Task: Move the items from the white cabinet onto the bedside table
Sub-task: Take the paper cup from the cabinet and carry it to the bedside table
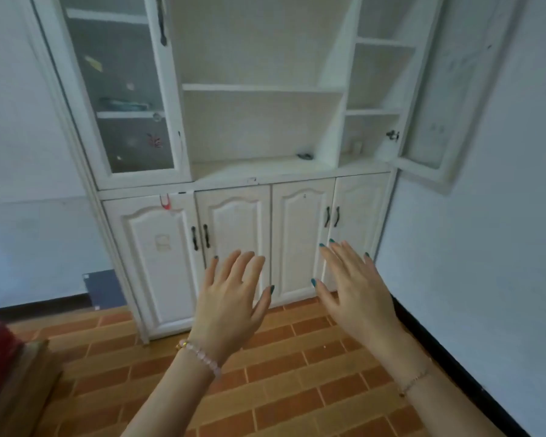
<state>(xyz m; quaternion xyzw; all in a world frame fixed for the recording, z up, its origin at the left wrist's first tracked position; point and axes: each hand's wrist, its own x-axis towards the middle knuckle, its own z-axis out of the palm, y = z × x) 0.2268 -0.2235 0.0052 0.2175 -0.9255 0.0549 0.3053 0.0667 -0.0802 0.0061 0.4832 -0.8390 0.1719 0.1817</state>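
Left hand and right hand, lower centre: fingers spread, nothing held, hovering before lower doors of white cabinet. Small dark item lies flat on cabinet ledge, centre frame, beside right compartment. Long axis seemingly left-right; which way it faces too small to tell. Best move: raise right hand, pinch item from above across short side.

Orange-brown brick-pattern tiled floor below left hand and right hand. Pale painted wall just right of the right hand, black skirting strip along its base. Dark grey-blue flat panel well left of the left hand, at floor level.
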